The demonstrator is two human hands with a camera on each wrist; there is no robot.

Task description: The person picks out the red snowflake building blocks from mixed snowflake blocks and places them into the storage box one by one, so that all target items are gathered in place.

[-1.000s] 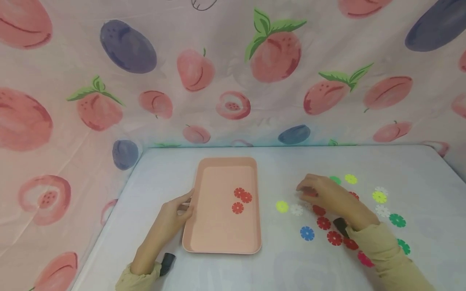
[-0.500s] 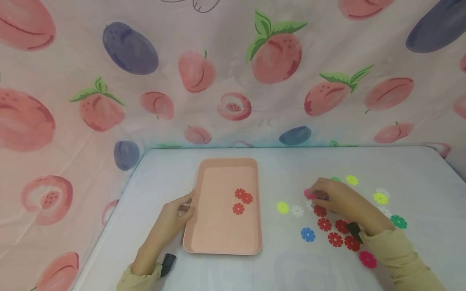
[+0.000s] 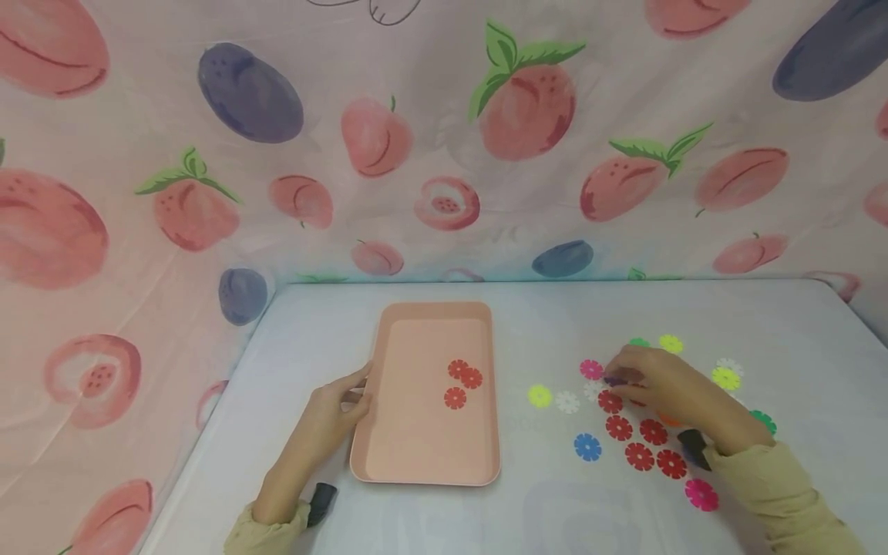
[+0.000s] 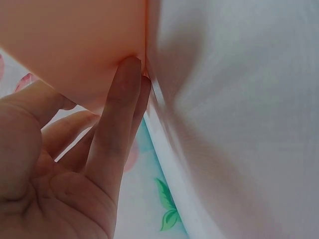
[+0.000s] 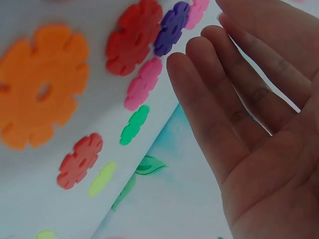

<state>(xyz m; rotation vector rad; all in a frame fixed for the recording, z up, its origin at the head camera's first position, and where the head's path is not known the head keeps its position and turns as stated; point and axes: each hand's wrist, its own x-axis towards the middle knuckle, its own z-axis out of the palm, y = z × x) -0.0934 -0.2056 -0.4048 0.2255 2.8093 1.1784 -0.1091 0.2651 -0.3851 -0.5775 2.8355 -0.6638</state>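
A shallow peach tray [image 3: 409,447] lies left of centre in the head view, with three red flower-shaped plastic discs [image 3: 455,398] inside near its right wall. My left hand [image 3: 329,412] holds the tray by its left rim; up close, the left wrist view has fingertips [image 4: 130,67] against the outer wall. Over the scattered discs on the right, my right hand [image 3: 655,381] reaches with its fingertips right at a purple disc [image 3: 613,380]. Seen from the right wrist, the fingers are extended beside that purple disc [image 5: 172,29] and a red disc [image 5: 133,37], with nothing between them.
Around the right hand lie several red discs [image 3: 639,456], pink discs [image 3: 701,495], a blue disc [image 3: 587,447], yellow discs [image 3: 539,396], white discs [image 3: 567,401], green discs and an orange disc [image 5: 42,89]. A fruit-print curtain [image 3: 444,139] stands behind the white table [image 3: 312,324].
My right hand has shifted to the right and slightly nearer, uncovering a pink disc and part of the purple one. My left hand stays on the tray, whose three red discs have not moved.
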